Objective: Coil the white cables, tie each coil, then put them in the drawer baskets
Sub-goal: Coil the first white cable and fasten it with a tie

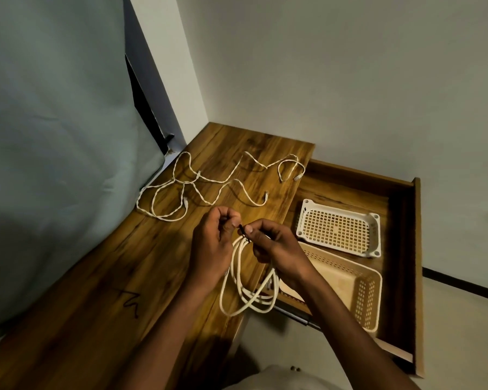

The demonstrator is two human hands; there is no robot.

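Desk (158,271) — loose cables (209,180) on it, far end; drawer (400,249) right of desk — two baskets (339,228) inside.

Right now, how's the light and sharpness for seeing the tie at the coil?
Head view: dim, warm light; the dark tie between both hands is small and slightly soft; coil clear; wide-angle bending at the drawer edges.

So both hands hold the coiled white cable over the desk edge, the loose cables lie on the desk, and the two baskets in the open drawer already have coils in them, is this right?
Not quite. In the head view both baskets, the white basket and the beige basket, hold no coils. The rest is right: the left hand and right hand hold the coiled cable at a dark tie, and the loose cables lie on the desk.
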